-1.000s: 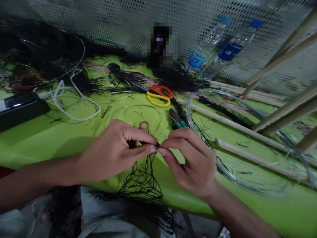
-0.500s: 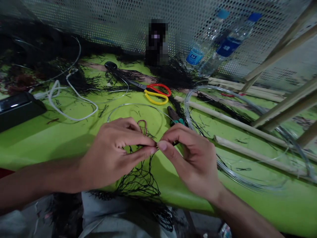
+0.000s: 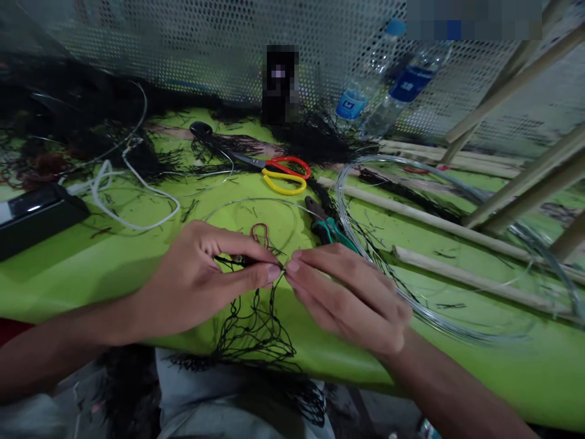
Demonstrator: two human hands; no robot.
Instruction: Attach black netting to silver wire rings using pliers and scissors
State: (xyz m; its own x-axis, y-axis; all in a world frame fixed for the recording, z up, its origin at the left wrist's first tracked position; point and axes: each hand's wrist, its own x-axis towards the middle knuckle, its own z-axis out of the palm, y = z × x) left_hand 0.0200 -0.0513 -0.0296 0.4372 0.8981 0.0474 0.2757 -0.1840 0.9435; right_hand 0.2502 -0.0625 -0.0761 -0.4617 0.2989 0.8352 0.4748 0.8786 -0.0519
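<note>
Black netting (image 3: 256,332) hangs from my fingertips over the table's front edge and down to my lap. My left hand (image 3: 196,286) pinches its upper edge between thumb and forefinger. Fingertips of my right hand (image 3: 347,292) are pressed together at the same spot, on a strand of the netting, nearly touching my left fingertips. A thin wire loop (image 3: 256,200) arcs behind my hands, with a small dark red loop of cord (image 3: 259,230) inside it. Green-handled pliers (image 3: 326,225) lie just beyond my right hand.
On the green table (image 3: 457,372) are scissors (image 3: 283,174) with red and yellow handles, a large wire coil (image 3: 342,201), wooden sticks (image 3: 425,219), a white cable (image 3: 137,225) and a black box (image 3: 41,216). Two bottles (image 3: 351,103) stand by the perforated panel (image 3: 205,42).
My right hand has turned, its back now more toward the camera and its fingers closer together. More of the pliers shows. The view has shifted slightly.
</note>
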